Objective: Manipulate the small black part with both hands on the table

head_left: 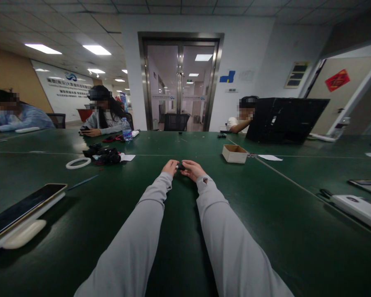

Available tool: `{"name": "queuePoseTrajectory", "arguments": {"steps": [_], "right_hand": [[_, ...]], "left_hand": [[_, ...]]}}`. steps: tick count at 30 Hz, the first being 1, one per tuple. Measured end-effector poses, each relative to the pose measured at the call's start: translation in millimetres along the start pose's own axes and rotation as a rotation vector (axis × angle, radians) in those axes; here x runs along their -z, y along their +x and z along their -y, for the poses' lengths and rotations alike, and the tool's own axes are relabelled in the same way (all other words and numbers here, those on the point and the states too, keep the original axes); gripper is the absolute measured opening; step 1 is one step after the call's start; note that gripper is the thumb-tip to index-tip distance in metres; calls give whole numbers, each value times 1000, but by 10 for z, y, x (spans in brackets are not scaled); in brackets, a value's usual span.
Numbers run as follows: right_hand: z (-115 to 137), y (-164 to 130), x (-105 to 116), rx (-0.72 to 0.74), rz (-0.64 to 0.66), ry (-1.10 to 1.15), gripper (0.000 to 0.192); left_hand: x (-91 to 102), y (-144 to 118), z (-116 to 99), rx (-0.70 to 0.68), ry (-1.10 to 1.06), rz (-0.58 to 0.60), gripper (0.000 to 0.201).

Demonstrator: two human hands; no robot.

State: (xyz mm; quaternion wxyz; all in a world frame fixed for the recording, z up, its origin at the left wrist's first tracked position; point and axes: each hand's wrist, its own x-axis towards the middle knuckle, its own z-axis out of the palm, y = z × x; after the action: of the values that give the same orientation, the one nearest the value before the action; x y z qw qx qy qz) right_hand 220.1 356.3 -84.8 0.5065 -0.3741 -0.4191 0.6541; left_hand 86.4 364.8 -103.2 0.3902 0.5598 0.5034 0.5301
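Both arms, in light grey sleeves, reach forward over the green table [179,231]. My right hand [193,169] closes its fingers on a small black object [181,167]. Its left end looks shiny, like metal, but it is too small to name. From the other side my left hand [170,166] pinches at that shiny end. The two hands almost meet, just above or on the tabletop; which of these I cannot tell.
A small open box [234,154] stands to the right, beyond my hands. At left lie a white ring [78,163], a black bundle [106,155], a bottle [126,130] and a phone [26,210]. A power strip [358,209] and a monitor [286,119] are at right. Several people sit around.
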Motion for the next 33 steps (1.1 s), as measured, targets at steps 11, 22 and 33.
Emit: {"name": "queuePoseTrajectory", "arguments": {"steps": [11,22,33], "right_hand": [[-13,21,15,9,7,10,17],[-3,-1,6,9,2,-6,19],[33,-66,-48,-10,98,-14,22]], "left_hand": [[13,-1,-34,42,-26,55,21],[-7,-4,-41,47,43,8,27],[-2,26,25,-68,81,-32,18]]}}
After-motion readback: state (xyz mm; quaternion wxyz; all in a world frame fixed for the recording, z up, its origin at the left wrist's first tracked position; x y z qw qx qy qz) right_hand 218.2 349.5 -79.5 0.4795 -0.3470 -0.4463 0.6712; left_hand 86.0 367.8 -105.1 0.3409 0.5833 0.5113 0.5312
